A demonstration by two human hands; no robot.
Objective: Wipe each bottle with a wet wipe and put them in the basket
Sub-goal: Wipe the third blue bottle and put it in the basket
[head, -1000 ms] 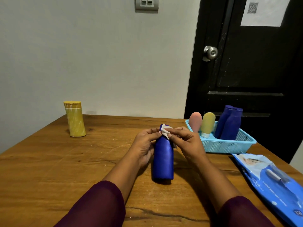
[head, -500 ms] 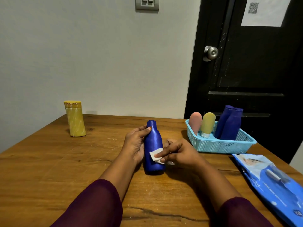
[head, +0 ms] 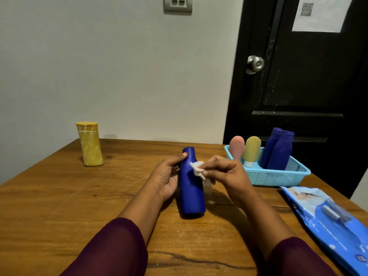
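We are drawing the wet wipe (head: 197, 168) back up from the base to the shoulder of the dark blue bottle (head: 192, 196), which is standing on the tabletop (head: 59, 196). Our right hand (head: 229, 174) is pinching the wipe while our left hand (head: 166, 180) is gripping the bottle. By our reckoning this wiping is nearing its finish, with the blue basket (head: 278, 177) waiting nearby.

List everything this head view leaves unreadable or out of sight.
All from the head view:
- The far side of the blue bottle and the fingers of the left hand behind it are hidden by the bottle itself.
- Part of the wet wipe is covered by the right hand.
- The wipe pack is cut off by the right and bottom edges, and its print is too blurred to read.
- The paper on the door is cut off by the top edge.
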